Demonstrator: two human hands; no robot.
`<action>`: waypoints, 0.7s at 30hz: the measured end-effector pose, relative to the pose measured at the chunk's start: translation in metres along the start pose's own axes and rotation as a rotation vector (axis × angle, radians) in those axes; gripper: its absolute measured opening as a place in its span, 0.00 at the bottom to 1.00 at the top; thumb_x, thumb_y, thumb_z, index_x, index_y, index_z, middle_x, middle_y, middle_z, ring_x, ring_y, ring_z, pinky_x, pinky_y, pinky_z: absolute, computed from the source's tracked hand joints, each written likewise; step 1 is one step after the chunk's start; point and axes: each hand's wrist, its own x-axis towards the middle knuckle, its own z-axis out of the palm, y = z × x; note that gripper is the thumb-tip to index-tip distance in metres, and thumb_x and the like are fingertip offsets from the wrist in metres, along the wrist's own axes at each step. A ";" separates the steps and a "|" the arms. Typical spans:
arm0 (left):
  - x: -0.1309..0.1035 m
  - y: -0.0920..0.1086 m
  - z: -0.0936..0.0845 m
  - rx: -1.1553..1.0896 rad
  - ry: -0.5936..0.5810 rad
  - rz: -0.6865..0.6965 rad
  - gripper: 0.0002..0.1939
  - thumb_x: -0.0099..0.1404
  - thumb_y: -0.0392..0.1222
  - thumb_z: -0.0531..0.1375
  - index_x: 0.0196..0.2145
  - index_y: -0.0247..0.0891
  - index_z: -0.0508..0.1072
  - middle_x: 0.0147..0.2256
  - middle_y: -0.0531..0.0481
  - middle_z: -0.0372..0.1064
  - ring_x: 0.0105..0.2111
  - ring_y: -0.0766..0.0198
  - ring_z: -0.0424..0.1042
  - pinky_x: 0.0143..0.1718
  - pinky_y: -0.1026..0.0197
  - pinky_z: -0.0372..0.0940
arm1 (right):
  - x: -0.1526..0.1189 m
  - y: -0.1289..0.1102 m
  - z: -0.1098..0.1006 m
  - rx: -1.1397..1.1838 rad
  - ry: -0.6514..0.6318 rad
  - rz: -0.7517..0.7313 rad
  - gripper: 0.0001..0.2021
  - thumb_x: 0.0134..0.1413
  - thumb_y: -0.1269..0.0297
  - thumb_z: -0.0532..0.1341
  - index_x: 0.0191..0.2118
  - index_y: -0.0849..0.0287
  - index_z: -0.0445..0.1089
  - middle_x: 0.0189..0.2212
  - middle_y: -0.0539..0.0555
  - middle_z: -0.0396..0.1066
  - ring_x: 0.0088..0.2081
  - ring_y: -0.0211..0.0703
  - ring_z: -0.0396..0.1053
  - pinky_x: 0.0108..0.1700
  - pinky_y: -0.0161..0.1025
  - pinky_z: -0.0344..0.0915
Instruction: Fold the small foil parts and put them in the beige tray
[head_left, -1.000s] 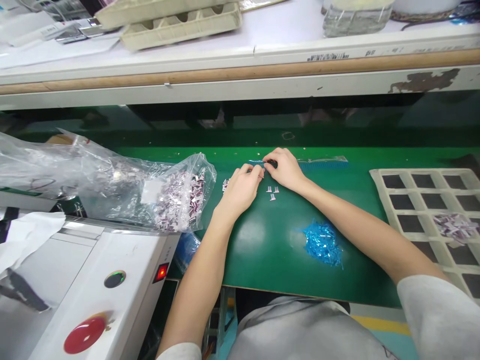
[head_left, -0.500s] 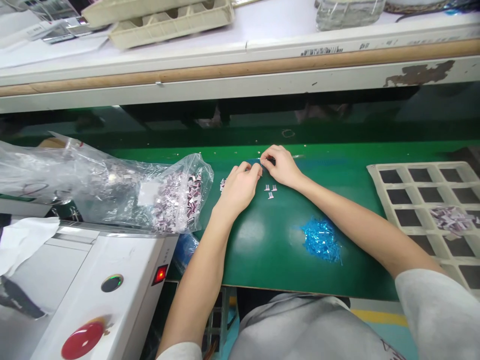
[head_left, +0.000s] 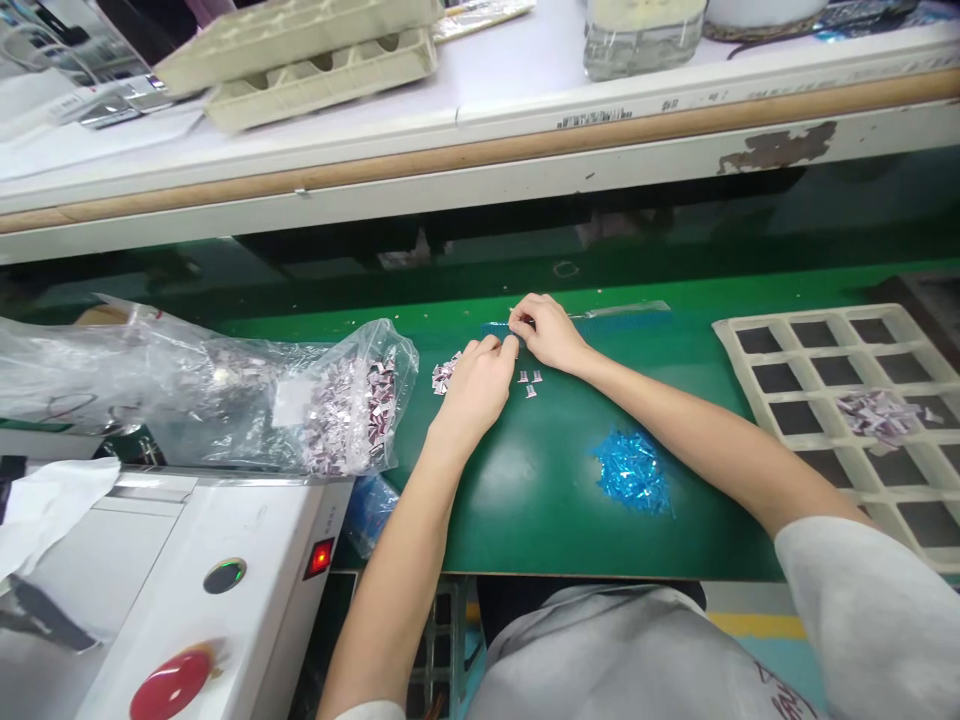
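My left hand (head_left: 480, 378) and my right hand (head_left: 549, 333) meet over the green table, fingertips almost touching. Both are closed in a pinch; whatever lies between the fingers is too small to make out. Beneath the fingers runs a clear bluish strip (head_left: 622, 318), partly covered by my right hand. Just below the hands lie 3 small pinkish-white pieces (head_left: 531, 391). A small pile of similar pieces (head_left: 444, 374) is partly hidden behind my left hand. Nearer my body is a heap of shiny blue slivers (head_left: 634, 472).
On the left, a clear plastic bag (head_left: 352, 400) full of small pieces lies by a white machine (head_left: 247, 530) with a red button (head_left: 171, 683). A compartment tray (head_left: 780, 380) holding more pieces stands right. Across the back runs a white shelf (head_left: 510, 80) with stacked trays and a glass container (head_left: 643, 45).
The camera view has shifted slightly, so the scene sits a little differently. More of the pile by my left hand and of the clear strip shows now. Both hands stay pinched close together.
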 end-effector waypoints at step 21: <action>-0.002 -0.021 0.012 -0.605 0.226 -0.121 0.07 0.77 0.34 0.54 0.43 0.45 0.67 0.49 0.42 0.83 0.53 0.46 0.79 0.54 0.46 0.70 | -0.002 0.007 -0.001 0.237 0.200 0.024 0.07 0.62 0.72 0.60 0.32 0.54 0.69 0.33 0.53 0.77 0.37 0.48 0.76 0.46 0.45 0.71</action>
